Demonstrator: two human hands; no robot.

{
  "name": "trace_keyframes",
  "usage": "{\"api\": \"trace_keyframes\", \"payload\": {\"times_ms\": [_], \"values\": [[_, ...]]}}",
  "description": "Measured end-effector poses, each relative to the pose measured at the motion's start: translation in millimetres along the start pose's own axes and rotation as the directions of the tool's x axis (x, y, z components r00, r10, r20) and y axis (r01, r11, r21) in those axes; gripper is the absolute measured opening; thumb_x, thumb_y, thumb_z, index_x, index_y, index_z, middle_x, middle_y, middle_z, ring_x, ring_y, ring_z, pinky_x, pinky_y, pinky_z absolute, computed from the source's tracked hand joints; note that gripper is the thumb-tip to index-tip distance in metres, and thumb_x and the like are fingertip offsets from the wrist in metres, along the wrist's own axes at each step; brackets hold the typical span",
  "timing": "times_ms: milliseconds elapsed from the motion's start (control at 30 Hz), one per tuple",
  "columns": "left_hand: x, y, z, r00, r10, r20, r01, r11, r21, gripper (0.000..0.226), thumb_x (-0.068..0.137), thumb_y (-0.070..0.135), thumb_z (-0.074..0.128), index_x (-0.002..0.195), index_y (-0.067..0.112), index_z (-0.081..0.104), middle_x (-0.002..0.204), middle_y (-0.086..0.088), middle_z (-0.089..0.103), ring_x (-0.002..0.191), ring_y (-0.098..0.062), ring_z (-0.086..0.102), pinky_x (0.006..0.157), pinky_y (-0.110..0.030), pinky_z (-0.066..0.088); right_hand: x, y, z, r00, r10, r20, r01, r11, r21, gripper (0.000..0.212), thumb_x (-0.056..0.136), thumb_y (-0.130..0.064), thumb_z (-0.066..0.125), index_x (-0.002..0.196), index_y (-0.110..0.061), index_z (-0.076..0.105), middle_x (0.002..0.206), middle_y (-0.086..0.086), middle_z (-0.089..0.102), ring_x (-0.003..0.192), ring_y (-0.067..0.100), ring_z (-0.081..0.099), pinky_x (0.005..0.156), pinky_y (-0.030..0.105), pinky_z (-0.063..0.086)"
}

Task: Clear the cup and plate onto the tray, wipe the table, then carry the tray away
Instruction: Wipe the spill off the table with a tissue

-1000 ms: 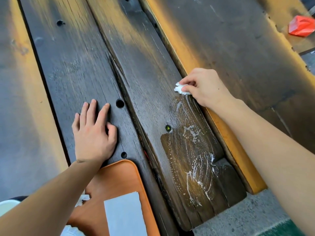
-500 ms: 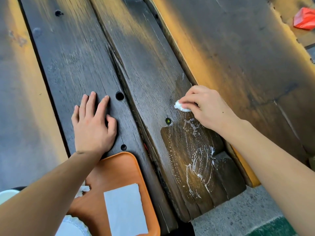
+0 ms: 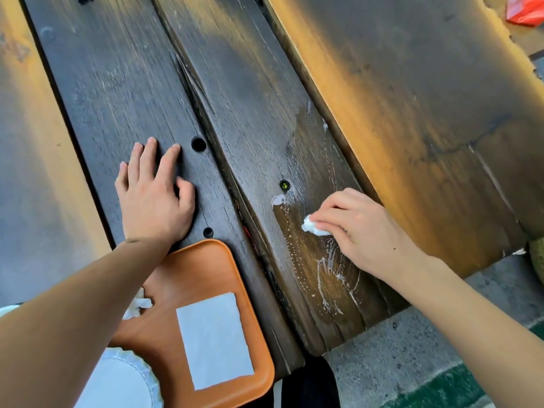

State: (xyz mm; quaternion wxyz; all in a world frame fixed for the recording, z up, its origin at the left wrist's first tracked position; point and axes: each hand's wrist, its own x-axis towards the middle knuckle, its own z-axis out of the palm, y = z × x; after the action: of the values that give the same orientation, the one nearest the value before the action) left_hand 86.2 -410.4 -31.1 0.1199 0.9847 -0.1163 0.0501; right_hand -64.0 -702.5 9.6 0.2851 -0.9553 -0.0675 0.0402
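My right hand (image 3: pixel 359 228) pinches a small wad of white tissue (image 3: pixel 313 226) and presses it on the dark wooden table (image 3: pixel 253 92), over a wet, streaky patch (image 3: pixel 326 272) near the front edge. My left hand (image 3: pixel 153 195) rests flat on the plank to the left, fingers straight. Just below it sits the orange tray (image 3: pixel 203 263). On the tray lie a white paper napkin (image 3: pixel 215 340), a crumpled white scrap (image 3: pixel 138 304) and a white plate with a scalloped rim (image 3: pixel 120 381), partly hidden by my left forearm. The cup is not in view.
The planks have round holes (image 3: pixel 198 144) and gaps between them. A wooden bench (image 3: pixel 426 113) runs along the right, with a red object (image 3: pixel 527 13) beyond its far corner. Grey pavement (image 3: pixel 412 348) lies below the table's front edge.
My right hand has drawn the tissue down the plank toward me, from beside the far edge onto the wet patch. The left hand has stayed flat in place.
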Motion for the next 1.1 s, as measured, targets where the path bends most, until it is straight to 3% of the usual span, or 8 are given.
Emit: {"api": "trace_keyframes", "payload": {"times_ms": [133,467,767,967,1100], "values": [[-0.5,-0.4,-0.5,1.0,-0.004,0.009,0.004,1.0,-0.004,0.059,0.089,0.029,0.037,0.147,0.02,0.049,0.161,-0.014,0.036,0.153,-0.033,0.025,0.123,-0.051,0.015,-25.5,-8.4,8.6,1.0,-0.014,0.019,0.014,1.0,-0.026,0.017,0.088,0.0,0.068,0.095,-0.013,0.075,0.09,-0.001,0.063,0.082,0.02,0.055,0.073,0.04,0.05],[-0.5,-1.6,-0.2,1.0,0.001,0.019,-0.001,1.0,-0.002,0.059,0.09,0.03,0.035,0.147,0.021,0.047,0.162,-0.013,0.035,0.153,-0.033,0.024,0.123,-0.051,0.015,-72.6,-23.4,16.7,0.995,-0.056,0.082,0.058,0.998,-0.011,0.024,0.083,0.007,0.068,0.096,-0.013,0.073,0.091,-0.001,0.063,0.083,0.021,0.055,0.073,0.038,0.05],[-1.7,-1.1,-1.4,1.0,0.009,0.026,-0.008,1.0,-0.012,0.058,0.091,0.029,0.036,0.147,0.02,0.046,0.162,-0.014,0.034,0.153,-0.034,0.023,0.123,-0.052,0.014,-89.4,-30.0,15.1,0.987,-0.091,0.133,0.098,0.994,-0.046,0.018,0.086,-0.001,0.068,0.095,-0.015,0.074,0.089,-0.004,0.064,0.081,0.019,0.057,0.069,0.036,0.047],[-1.3,-0.2,-2.3,1.0,0.002,0.03,-0.002,1.0,-0.011,0.058,0.091,0.028,0.036,0.148,0.02,0.047,0.162,-0.015,0.034,0.153,-0.034,0.024,0.124,-0.051,0.015,-76.8,-24.3,-1.3,0.998,0.046,0.051,-0.049,0.997,0.062,0.019,0.098,-0.022,0.055,0.098,-0.016,0.073,0.094,-0.009,0.062,0.09,0.01,0.057,0.082,0.029,0.048],[-1.1,-0.5,-2.2,1.0,-0.003,0.025,0.003,1.0,-0.01,0.058,0.09,0.027,0.037,0.147,0.02,0.048,0.161,-0.015,0.035,0.153,-0.033,0.025,0.123,-0.051,0.016,-41.7,-14.8,-16.1,0.991,0.13,-0.018,-0.128,0.987,0.097,0.01,0.097,-0.02,0.058,0.094,-0.019,0.067,0.093,-0.014,0.06,0.089,0.003,0.056,0.075,0.018,0.045]]}}
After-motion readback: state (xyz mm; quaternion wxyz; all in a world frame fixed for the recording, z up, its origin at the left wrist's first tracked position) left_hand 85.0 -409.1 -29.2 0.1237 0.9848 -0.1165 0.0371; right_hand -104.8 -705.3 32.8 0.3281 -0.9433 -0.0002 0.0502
